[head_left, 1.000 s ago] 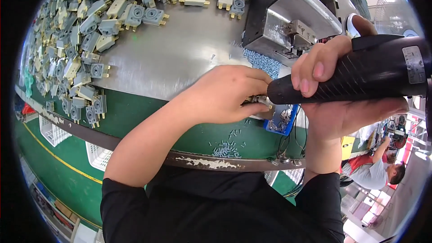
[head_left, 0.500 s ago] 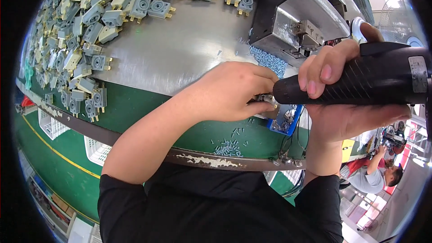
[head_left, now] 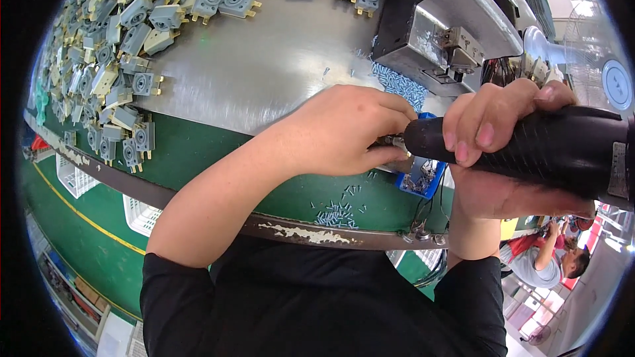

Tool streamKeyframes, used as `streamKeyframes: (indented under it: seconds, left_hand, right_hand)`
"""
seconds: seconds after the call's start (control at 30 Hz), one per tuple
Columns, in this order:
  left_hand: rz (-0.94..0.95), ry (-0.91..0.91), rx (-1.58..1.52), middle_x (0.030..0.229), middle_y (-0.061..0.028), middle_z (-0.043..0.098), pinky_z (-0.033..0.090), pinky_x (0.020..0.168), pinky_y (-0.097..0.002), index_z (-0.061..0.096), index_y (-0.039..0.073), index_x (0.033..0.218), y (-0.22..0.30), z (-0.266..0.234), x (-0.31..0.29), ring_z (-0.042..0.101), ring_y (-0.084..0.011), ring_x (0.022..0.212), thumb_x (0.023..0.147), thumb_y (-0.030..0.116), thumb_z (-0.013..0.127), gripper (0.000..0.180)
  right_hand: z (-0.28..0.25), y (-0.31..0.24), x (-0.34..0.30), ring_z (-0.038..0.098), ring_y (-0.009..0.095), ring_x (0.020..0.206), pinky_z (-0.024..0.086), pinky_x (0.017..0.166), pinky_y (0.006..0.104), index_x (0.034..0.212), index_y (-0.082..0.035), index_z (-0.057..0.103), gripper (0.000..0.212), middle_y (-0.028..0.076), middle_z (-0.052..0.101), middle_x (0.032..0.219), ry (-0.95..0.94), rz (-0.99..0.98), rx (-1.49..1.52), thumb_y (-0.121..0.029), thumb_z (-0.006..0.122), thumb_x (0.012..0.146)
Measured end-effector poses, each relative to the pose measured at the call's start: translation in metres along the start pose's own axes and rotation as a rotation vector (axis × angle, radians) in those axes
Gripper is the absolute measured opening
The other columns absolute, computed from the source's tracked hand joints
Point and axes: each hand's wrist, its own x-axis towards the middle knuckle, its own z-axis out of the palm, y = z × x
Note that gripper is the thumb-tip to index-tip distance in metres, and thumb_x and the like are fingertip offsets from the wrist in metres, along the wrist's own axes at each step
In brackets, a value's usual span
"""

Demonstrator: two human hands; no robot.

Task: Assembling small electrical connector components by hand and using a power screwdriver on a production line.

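In my right hand (head_left: 493, 139) is a black electric screwdriver (head_left: 555, 145), its fingers wrapped round the ridged body. The tool lies nearly level, its nose pointing left. My left hand (head_left: 364, 129) pinches a small part (head_left: 395, 141) right at that nose. Fingers cover most of this part; a bit of metal and a brass-coloured tip show. Just below the nose sits a blue tray (head_left: 433, 188) with small metal pieces. Blue-silver screws (head_left: 400, 86) lie heaped beyond my left hand, and more loose screws (head_left: 336, 215) lie near the table's front edge.
Many grey and cream housings with brass prongs (head_left: 142, 84) pile up across the far left of the metal plate (head_left: 218, 73). A metal machine (head_left: 456, 26) stands at the far right. White baskets (head_left: 139, 215) sit below the table edge. Another person (head_left: 542, 264) works at right.
The screwdriver's rear end and my right hand have dropped lower, and the nose has shifted slightly right. My left hand keeps its pinch almost in place. The view has shifted slightly.
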Motion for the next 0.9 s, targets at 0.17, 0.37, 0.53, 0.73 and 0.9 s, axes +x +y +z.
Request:
streamKeyframes:
  seconds: [0.17,0.37,0.53,0.73,0.9]
  left_hand:
    - [-0.032,-0.052,-0.001,0.115,-0.0049,0.073,0.057,0.083,-0.0414,0.074,0.002,0.092,0.004,-0.003,0.004,0.071,-0.0307,0.097,0.085,0.028,0.078,0.027]
    - [-0.007,0.001,-0.037,0.112,-0.0069,0.073,0.056,0.082,-0.0427,0.074,0.003,0.099,0.001,0.001,0.003,0.07,-0.0327,0.096,0.084,0.026,0.078,0.028]
    - [-0.058,-0.054,-0.029,0.111,-0.0078,0.072,0.056,0.084,-0.0436,0.074,0.004,0.102,0.006,-0.006,0.001,0.07,-0.0337,0.098,0.084,0.025,0.078,0.029]
    - [0.113,0.068,-0.032,0.11,-0.0115,0.074,0.057,0.088,-0.0418,0.075,0.007,0.112,0.002,0.005,0.001,0.07,-0.033,0.101,0.08,0.016,0.081,0.034]
    - [0.268,0.133,0.035,0.107,-0.013,0.075,0.058,0.088,-0.0414,0.075,0.006,0.111,0.006,0.01,0.002,0.071,-0.0322,0.101,0.079,0.014,0.084,0.035]
  right_hand:
    - [-0.01,0.004,0.001,0.056,0.015,0.059,0.049,0.056,0.0318,0.133,-0.008,0.045,0.101,0.004,0.055,0.084,-0.171,-0.068,0.047,-0.09,0.057,0.077]
    - [-0.008,0.008,0.0,0.055,0.015,0.058,0.049,0.055,0.0324,0.143,-0.007,0.04,0.108,0.005,0.055,0.08,-0.135,-0.035,0.024,-0.091,0.056,0.076]
    - [0.003,-0.007,0.003,0.055,0.017,0.056,0.049,0.054,0.0334,0.152,-0.006,0.035,0.116,0.005,0.055,0.079,-0.034,0.002,-0.002,-0.092,0.056,0.077]
    - [-0.018,-0.038,0.019,0.057,0.02,0.065,0.049,0.062,0.0367,0.156,-0.003,0.031,0.116,0.008,0.057,0.084,0.192,0.061,-0.141,-0.089,0.056,0.082]
    - [-0.037,-0.046,0.016,0.066,0.027,0.103,0.053,0.094,0.043,0.156,0.0,0.031,0.087,0.014,0.065,0.105,0.17,0.18,-0.435,-0.069,0.041,0.103]
